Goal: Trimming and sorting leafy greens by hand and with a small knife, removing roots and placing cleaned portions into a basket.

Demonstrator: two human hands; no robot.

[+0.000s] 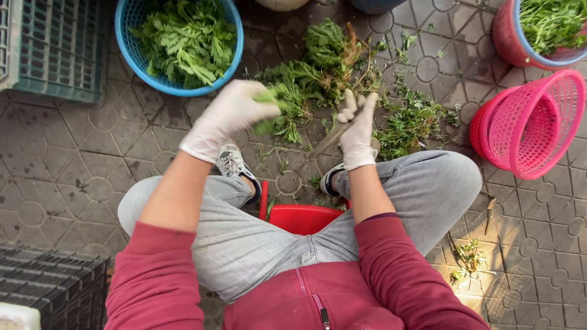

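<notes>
The bunch of greens (278, 107) sat clenched in the gloved left hand (229, 116), its leafy ends sticking out just past the fingers (260, 91) toward the right hand. The right hand (358, 131), also gloved, was closed around a thin stalk or small blade (330, 137) that slanted down and inward from its fingers; which of the two it was could not be told, since motion blurred it.

To do this trimming well, the left-hand grip looked best kept near the stem ends, so that the part being cut or stripped stood clear of the fingertips, and the right hand's pull would be safest directed away from the left fingers.

Beyond both sets of fingers lay a heap of untrimmed greens (330, 58) on the paved floor (73, 165), with loose scraps (409, 125) just outside the right fingers. Further out to the left stood a blue basket (125, 52) full of leaves, and well to the right an empty pink basket (529, 125) tipped on its side. Below the hands, between the knees, a red stool (302, 217) showed.

The left fingertips were buried in the leaves, and the baskets at the top edge were cut off.
</notes>
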